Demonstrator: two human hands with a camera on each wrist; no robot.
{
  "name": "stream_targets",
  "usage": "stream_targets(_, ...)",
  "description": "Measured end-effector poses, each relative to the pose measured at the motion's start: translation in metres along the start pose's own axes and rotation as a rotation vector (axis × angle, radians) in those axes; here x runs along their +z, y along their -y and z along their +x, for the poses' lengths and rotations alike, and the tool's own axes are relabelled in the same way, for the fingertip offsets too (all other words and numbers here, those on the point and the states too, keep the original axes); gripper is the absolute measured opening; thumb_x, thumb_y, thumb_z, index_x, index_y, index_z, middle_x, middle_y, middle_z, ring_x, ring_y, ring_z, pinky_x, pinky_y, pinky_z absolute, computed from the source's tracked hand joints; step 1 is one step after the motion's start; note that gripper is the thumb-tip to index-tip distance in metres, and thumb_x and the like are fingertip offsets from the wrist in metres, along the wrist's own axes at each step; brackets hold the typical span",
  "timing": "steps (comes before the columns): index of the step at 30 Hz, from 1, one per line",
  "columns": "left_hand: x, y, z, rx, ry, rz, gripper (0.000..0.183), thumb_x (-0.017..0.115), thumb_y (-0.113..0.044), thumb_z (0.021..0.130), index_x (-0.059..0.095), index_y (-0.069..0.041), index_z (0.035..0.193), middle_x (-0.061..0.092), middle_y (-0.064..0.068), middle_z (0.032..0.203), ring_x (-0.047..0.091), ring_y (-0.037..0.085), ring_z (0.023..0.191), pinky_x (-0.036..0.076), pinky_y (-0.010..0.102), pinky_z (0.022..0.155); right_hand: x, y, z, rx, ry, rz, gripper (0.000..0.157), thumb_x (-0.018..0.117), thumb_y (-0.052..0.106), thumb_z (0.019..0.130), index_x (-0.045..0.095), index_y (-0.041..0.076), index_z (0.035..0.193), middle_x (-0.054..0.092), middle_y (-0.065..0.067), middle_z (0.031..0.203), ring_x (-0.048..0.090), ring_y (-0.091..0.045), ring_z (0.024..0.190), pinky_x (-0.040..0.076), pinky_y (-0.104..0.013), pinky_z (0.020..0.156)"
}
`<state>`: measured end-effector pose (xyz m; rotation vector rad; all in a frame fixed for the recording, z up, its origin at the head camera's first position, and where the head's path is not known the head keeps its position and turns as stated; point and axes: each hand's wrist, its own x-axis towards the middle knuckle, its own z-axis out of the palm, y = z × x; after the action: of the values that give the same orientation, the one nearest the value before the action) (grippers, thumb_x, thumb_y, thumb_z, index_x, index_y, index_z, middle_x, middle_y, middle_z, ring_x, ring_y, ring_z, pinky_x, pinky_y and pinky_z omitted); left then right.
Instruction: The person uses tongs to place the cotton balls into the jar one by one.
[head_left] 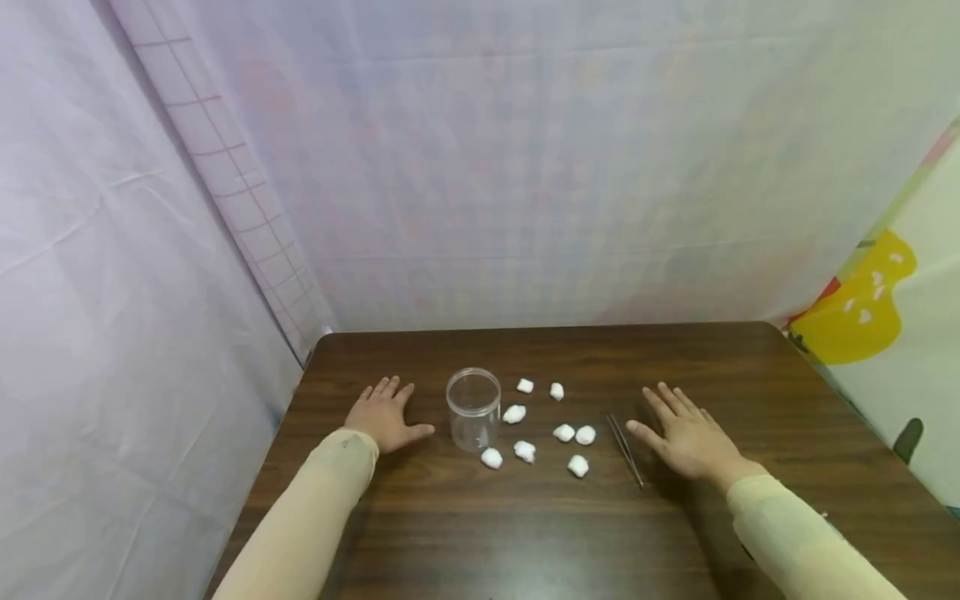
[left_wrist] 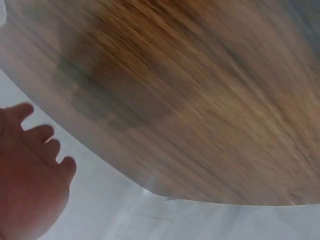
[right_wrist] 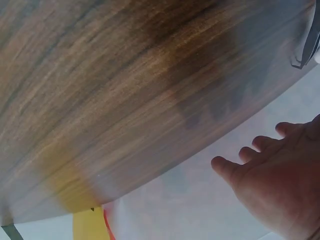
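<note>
My left hand [head_left: 381, 417] is spread palm down at the table's left, its thumb pointing at a clear plastic jar [head_left: 474, 412] that stands upright without a lid. Several white cotton balls [head_left: 525, 451] lie scattered to the right of the jar. Metal tweezers [head_left: 625, 450] rest on the wood between them and my right hand [head_left: 690, 437], whose fingers are also spread. Neither hand holds anything. The left wrist view shows the left hand [left_wrist: 32, 175] at its left side; the right wrist view has the right hand [right_wrist: 280, 175], with the tweezers [right_wrist: 310, 40] at the corner.
The dark wooden table [head_left: 525, 533] has rounded far corners. Pale curtains [head_left: 525, 167] hang behind it and along the left side. At the right, a white cloth carries a yellow printed shape [head_left: 858, 312].
</note>
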<state>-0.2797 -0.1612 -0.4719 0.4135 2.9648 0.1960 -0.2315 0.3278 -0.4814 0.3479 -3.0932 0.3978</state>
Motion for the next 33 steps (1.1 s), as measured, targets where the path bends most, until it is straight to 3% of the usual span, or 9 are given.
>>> stream_targets(7, 0.01, -0.026, 0.007, 0.133, 0.003, -0.003, 0.082, 0.071, -0.065, 0.079, 0.059, -0.006, 0.135, 0.043, 0.021, 0.15, 0.033, 0.038, 0.142, 0.027, 0.049, 0.116, -0.001, 0.0, -0.003, 0.004, 0.018, 0.007, 0.086, 0.039, 0.064, 0.1, 0.027, 0.0, 0.155, 0.017, -0.029, 0.159, 0.014, -0.052, 0.144, 0.015, -0.072, 0.108)
stream_targets(12, 0.017, -0.041, 0.013, 0.179, -0.001, -0.014, 0.084, 0.074, -0.062, 0.075, 0.058, -0.005, 0.134, 0.043, 0.021, 0.15, 0.036, 0.038, 0.141, 0.03, 0.046, 0.115, -0.001, 0.0, -0.003, -0.002, 0.023, 0.009, 0.087, 0.039, 0.064, 0.1, 0.026, -0.001, 0.156, 0.016, -0.029, 0.16, 0.013, -0.051, 0.144, 0.014, -0.07, 0.11)
stream_targets(18, 0.024, -0.048, 0.019, 0.156, 0.012, -0.041, 0.105, 0.076, -0.069, 0.069, 0.045, -0.006, 0.147, 0.043, 0.021, 0.15, 0.035, 0.039, 0.141, 0.029, 0.047, 0.115, 0.0, 0.001, -0.002, -0.006, 0.024, -0.003, 0.088, 0.039, 0.066, 0.099, 0.029, -0.001, 0.155, 0.018, -0.028, 0.16, 0.015, -0.051, 0.144, 0.015, -0.068, 0.111)
stream_targets(26, 0.027, -0.05, 0.023, 0.096, -0.008, -0.247, 0.108, 0.084, -0.064, 0.065, 0.045, -0.004, 0.145, 0.048, 0.015, 0.144, 0.045, 0.031, 0.133, 0.041, 0.048, 0.106, 0.001, 0.008, -0.002, -0.04, 0.019, -0.02, 0.086, 0.037, 0.065, 0.1, 0.032, -0.002, 0.153, 0.021, -0.027, 0.159, 0.018, -0.047, 0.145, 0.017, -0.063, 0.114)
stream_targets(33, 0.023, -0.055, 0.021, 0.098, 0.011, -0.286, 0.108, 0.089, -0.057, 0.063, 0.046, -0.003, 0.146, 0.047, 0.018, 0.145, 0.044, 0.033, 0.134, 0.039, 0.049, 0.108, 0.004, 0.008, -0.004, -0.038, 0.028, -0.024, 0.084, 0.038, 0.063, 0.101, 0.034, -0.003, 0.152, 0.022, -0.028, 0.158, 0.02, -0.049, 0.143, 0.019, -0.064, 0.113)
